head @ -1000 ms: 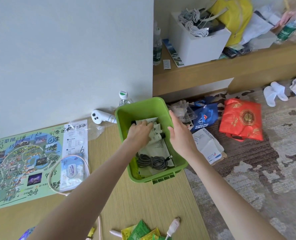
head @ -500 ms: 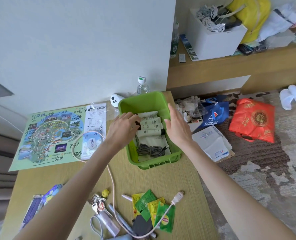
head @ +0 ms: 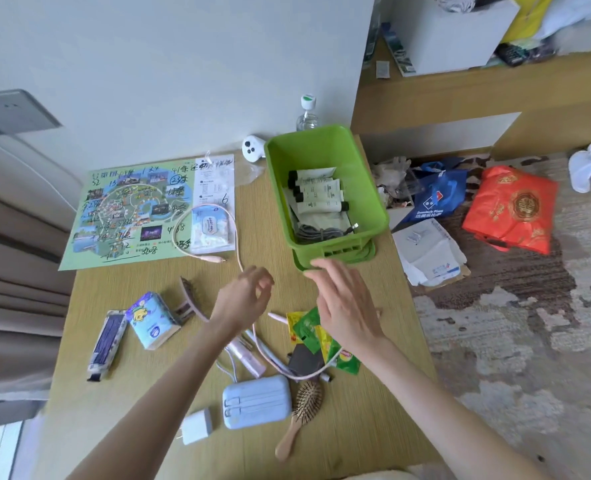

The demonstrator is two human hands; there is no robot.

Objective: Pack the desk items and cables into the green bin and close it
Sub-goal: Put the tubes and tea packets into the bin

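Green rectangular plastic bin (head: 373,202) sits at the far right edge of the light wooden desk (head: 373,410), top open, partly loaded: white squeeze tubes with black caps (head: 316,194) toward its far end, a coiled grey cable (head: 318,233) at its near end. Left hand (head: 244,299) hovers over mid-desk, fingers loosely curled, nothing visibly in it. Right hand (head: 346,303) hovers just in front of the bin with fingers spread flat, empty, above the green and yellow foil sachets (head: 313,329). I read this as the gap between loads, with most of the packing not yet done. Next move calls for a grasp on something loose – the sachets are nearest the right hand, and the long pink cable (head: 180,233) trailing from the far side to the near side needs coiling before it fits. The pale blue power bank (head: 256,401), white plug adapter (head: 197,426) and wooden hairbrush (head: 302,410) wait near the front edge. Hard to make out: both hands are motion-blurred, and small items under the forearms are hidden. A green slab under the bin may be its lid – can't confirm.
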